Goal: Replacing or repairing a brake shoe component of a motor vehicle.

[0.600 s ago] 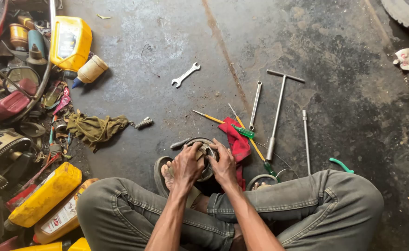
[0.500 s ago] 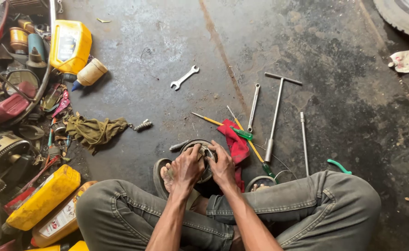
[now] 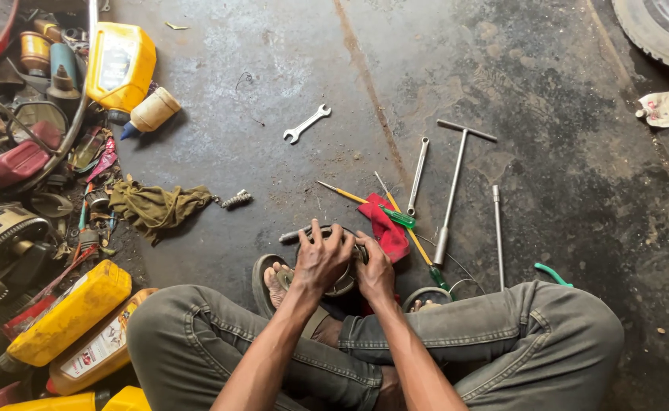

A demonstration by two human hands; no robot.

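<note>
I sit cross-legged on a dark concrete floor. A round grey metal part (image 3: 347,280) rests in front of my feet. My left hand (image 3: 320,260) lies spread over its top with fingers curled on the rim. My right hand (image 3: 375,272) grips its right side. A red rag (image 3: 386,231) lies just right of the part, touching it. My hands hide most of the part.
On the floor beyond lie an open-end spanner (image 3: 306,123), a T-handle wrench (image 3: 454,191), a thin rod (image 3: 497,234), a ring spanner (image 3: 418,175) and yellow-green screwdrivers (image 3: 372,205). Yellow oil jugs (image 3: 120,64), an olive rag (image 3: 154,205) and engine parts (image 3: 1,240) crowd the left. A tyre (image 3: 657,30) sits top right.
Both hands stay on the round part, with the left fingers shifted slightly over its rim. The view has barely moved.
</note>
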